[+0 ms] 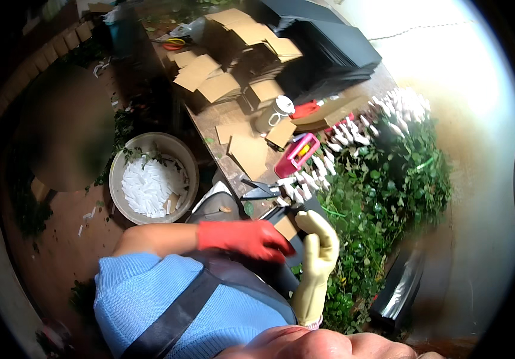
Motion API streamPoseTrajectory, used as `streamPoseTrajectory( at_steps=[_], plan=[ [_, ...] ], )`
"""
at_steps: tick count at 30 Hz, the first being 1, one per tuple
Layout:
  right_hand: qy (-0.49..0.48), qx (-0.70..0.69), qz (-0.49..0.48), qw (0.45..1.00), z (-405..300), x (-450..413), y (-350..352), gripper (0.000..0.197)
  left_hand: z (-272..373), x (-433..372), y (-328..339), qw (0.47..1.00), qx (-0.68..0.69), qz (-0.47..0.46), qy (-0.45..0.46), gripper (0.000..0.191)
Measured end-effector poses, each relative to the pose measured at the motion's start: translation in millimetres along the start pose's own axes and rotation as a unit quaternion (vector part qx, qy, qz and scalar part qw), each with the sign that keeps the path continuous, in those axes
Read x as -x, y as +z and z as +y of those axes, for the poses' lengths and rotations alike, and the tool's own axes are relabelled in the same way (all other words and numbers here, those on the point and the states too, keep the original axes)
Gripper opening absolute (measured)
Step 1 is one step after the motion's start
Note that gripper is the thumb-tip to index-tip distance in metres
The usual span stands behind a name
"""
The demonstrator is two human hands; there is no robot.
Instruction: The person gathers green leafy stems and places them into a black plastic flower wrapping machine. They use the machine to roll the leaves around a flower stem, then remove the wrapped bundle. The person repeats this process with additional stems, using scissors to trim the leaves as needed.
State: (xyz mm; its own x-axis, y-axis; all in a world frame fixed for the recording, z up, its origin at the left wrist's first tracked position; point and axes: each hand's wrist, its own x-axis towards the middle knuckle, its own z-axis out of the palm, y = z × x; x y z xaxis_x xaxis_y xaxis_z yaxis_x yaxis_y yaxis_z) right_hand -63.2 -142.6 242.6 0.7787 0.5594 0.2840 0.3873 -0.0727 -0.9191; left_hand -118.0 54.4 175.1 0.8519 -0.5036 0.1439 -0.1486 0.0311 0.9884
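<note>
My left hand (255,240), in a red rubber glove, reaches rightward over my lap; its fingers are blurred, and whether they hold anything is unclear. They are close to a brown cardboard piece (286,228) lying on a black sheet (307,207). My right hand (321,242), in a cream rubber glove, is raised just right of it, fingers curved and apart from the thumb, with nothing visible between them. Beyond the hands, black-handled scissors or shears (259,190) lie on the table edge. Leafy stems with white-wrapped heads (302,186) are heaped beside my right hand.
The wooden table (203,123) bears cardboard pieces (248,152), a pink holder (297,155), a lidded cup (275,113) and stacked black sheets (342,45). A bucket (114,179) of white strips stands left. A black box-like object (396,287) lies right of the foliage (365,220).
</note>
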Motion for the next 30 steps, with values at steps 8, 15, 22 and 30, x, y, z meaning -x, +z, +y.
streamPoseTrajectory(
  at_steps=[8, 15, 22, 30],
  plan=[
    [-0.006, 0.430, -0.222, 0.875, 31, 18, 12, 0.086, -156, 152, -304, 0.606, -0.297, 0.729, 0.112, 0.030],
    [0.085, 0.389, -0.268, 0.877, 94, 34, 10, 0.061, -186, 211, -503, 0.462, -0.513, 0.565, -0.452, 0.066],
    [0.185, 0.378, -0.296, 0.858, 114, 16, 10, 0.059, -185, 181, -602, 0.488, -0.606, 0.383, -0.497, 0.089],
    [0.240, 0.365, -0.313, 0.843, 117, -10, 10, 0.059, -236, 202, -683, 0.576, -0.438, 0.454, -0.519, 0.104]
  ],
)
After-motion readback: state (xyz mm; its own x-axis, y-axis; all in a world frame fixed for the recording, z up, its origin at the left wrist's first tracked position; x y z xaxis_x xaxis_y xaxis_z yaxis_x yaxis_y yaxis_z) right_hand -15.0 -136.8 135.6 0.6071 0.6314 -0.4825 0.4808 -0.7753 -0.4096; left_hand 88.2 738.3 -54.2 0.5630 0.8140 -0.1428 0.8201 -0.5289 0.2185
